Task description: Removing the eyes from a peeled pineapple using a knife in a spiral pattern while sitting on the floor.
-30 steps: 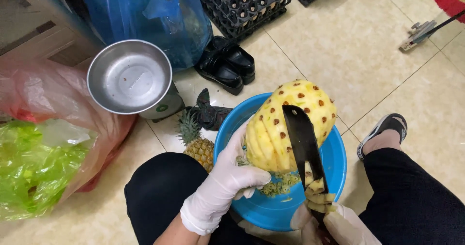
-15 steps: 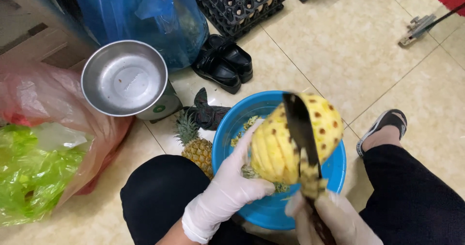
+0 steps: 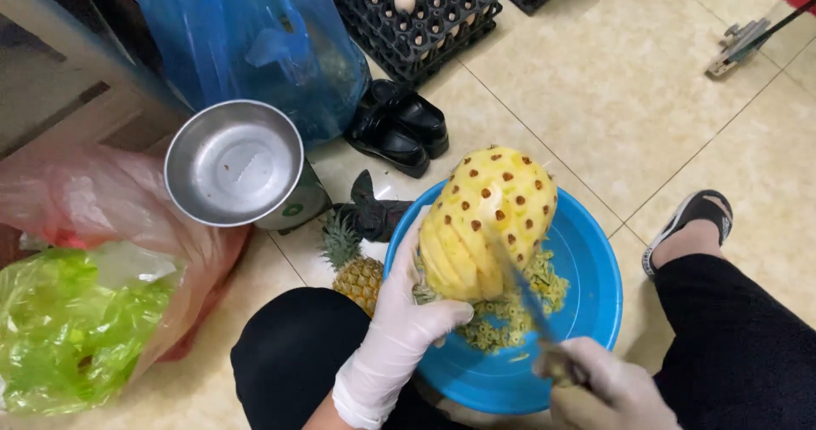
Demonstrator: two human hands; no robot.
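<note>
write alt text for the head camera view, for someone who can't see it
A gloved left hand steadies a peeled pineapple over a blue basin of trimmings while the gloved right hand works a knife against it. Nearby on the tiled floor are an unpeeled pineapple, a metal bowl, black shoes and egg trays.

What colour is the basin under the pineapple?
Blue basin, clearest in the head view.

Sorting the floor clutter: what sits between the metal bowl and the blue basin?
In the head view, an unpeeled pineapple and a dark crumpled thing lie between the metal bowl and the blue basin.
</note>
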